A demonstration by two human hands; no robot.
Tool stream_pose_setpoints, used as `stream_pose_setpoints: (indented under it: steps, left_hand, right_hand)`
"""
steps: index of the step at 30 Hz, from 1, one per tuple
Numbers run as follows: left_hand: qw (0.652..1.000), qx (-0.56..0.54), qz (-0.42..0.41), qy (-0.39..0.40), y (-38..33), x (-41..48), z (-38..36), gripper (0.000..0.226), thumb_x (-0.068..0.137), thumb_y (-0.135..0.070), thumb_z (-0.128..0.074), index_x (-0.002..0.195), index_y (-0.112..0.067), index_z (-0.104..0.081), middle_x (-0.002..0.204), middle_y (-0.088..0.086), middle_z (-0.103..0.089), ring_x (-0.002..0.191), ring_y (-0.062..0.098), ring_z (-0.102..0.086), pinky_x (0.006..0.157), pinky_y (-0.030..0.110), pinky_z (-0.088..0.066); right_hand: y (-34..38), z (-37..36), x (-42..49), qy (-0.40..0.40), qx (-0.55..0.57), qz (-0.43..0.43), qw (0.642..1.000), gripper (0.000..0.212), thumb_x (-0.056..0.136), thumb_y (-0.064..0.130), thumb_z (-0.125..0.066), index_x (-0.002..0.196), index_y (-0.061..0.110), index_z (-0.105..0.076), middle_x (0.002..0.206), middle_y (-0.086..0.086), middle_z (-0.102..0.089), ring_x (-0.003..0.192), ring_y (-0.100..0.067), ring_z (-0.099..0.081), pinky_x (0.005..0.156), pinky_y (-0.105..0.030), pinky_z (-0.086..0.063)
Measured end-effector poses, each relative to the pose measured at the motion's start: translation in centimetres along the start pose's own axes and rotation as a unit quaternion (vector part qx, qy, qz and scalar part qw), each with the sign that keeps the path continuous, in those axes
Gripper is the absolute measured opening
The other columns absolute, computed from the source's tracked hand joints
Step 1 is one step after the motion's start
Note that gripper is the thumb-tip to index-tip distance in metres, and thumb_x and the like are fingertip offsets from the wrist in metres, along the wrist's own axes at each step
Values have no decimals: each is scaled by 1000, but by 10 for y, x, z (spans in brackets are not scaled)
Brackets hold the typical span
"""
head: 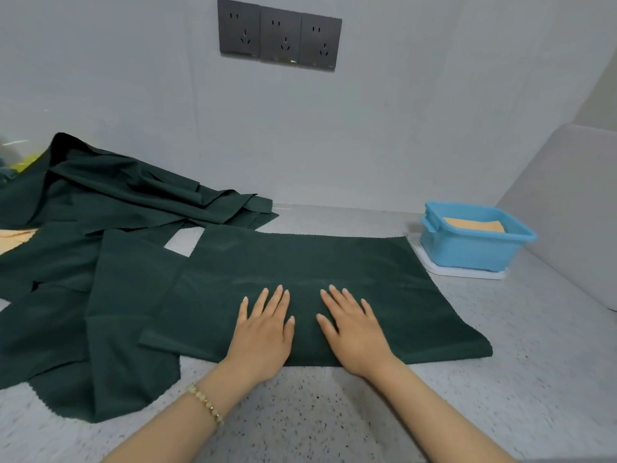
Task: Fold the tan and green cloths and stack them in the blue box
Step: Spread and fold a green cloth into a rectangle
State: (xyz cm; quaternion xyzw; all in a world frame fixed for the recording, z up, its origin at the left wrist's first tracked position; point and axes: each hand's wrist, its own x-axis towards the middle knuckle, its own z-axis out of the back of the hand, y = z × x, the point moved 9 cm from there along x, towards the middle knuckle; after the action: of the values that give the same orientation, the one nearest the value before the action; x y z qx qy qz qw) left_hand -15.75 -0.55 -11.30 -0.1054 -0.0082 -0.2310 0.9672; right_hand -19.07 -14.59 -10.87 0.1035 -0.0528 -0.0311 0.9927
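Both hands flat, fingers straight: left hand [263, 332] and right hand [354, 332] press folded green cloth [334, 272] on counter [334, 412]. Tan cloth [475, 224] lies in blue box [474, 243], right of it.

Both hands flat, palms down.
The left hand [263, 332] and right hand [354, 332] lie side by side, near but not touching — fingers straight, slightly spread, pointing forward; bare forearms reach in from below, a beaded bracelet [205, 404] on the left wrist.
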Motion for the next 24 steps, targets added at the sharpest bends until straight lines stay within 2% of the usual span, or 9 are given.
stream_pose_setpoints:
  steps: [4,8,14,16,18,20,24]
  left_hand:
    - [1000,-4,1,-1,1,1,-2,56,102,-42,-10,153,-23,4,159,-11,8,147,14,9,118,41,8]
    - [1000,-1,4,-1,2,2,-2,55,102,-41,-10,153,-24,4,159,-11,7,147,14,9,118,41,7]
    - [1000,1,-1,14,0,1,-2,55,102,-40,-9,153,-23,4,160,-10,7,147,15,8,119,42,6]
    - [1000,0,-2,14,-1,1,-2,55,102,-40,-9,153,-22,4,160,-10,7,147,16,8,119,42,6]
    - [1000,-1,-5,18,-2,2,-3,55,103,-40,-9,153,-22,3,160,-9,7,147,16,8,119,43,6]
    - [1000,-4,-6,22,-3,2,-3,55,103,-40,-9,153,-22,3,160,-9,7,147,16,8,119,43,6]
    - [1000,-5,-9,19,-3,1,-2,55,103,-40,-10,153,-21,2,160,-9,6,147,17,8,118,44,6]
  right_hand:
    - [-72,16,-13,-7,-11,-71,997,61,98,55,-20,152,28,-10,159,12,-4,146,-7,1,118,-30,1]
    - [-137,32,-28,-4,-23,-138,990,61,99,51,-19,152,21,-10,159,8,-5,147,-10,-3,118,-29,-3]
    - [-174,41,-35,57,-46,-190,979,57,102,42,-15,152,17,-4,160,1,-1,147,-14,-3,119,-35,-3]
    - [-168,47,-32,63,-48,-206,975,57,103,41,-14,152,15,-4,160,-1,0,147,-16,-2,119,-37,-1]
    - [-143,57,-25,12,-26,-194,981,55,103,37,-18,152,13,-8,160,-2,-4,147,-16,-5,118,-38,-3]
    - [-97,59,-16,-36,10,-141,989,52,103,32,-23,151,13,-16,159,-2,-11,147,-17,-10,118,-37,-5]
    - [0,26,0,-9,28,-26,999,51,104,31,-21,152,15,-15,160,1,-9,147,-14,-5,118,-34,0]
